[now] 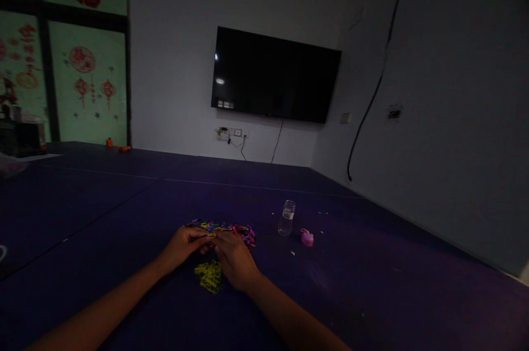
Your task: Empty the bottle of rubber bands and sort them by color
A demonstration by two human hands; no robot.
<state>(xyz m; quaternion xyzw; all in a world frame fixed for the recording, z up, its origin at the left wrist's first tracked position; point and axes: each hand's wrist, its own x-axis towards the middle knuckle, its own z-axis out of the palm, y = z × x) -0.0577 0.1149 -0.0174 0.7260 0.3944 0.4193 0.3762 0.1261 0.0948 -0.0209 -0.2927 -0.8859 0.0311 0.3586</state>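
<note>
The mixed pile of clips (225,228) lies on the surface (372,285). Just before it sit the left hand (182,246) and right hand (235,258), fingertips meeting at its near edge. The sorted small pile (210,276) lies nearer still, between the wrists. Right of the mixed pile stands a bottle (286,218), a small lid (307,237) beyond it.

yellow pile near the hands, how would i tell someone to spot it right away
Start at the dark purple table below the wall television. The yellow pile lies between the left hand and right hand. It is all yellow; the pile beyond the hands is many-coloured.
</note>
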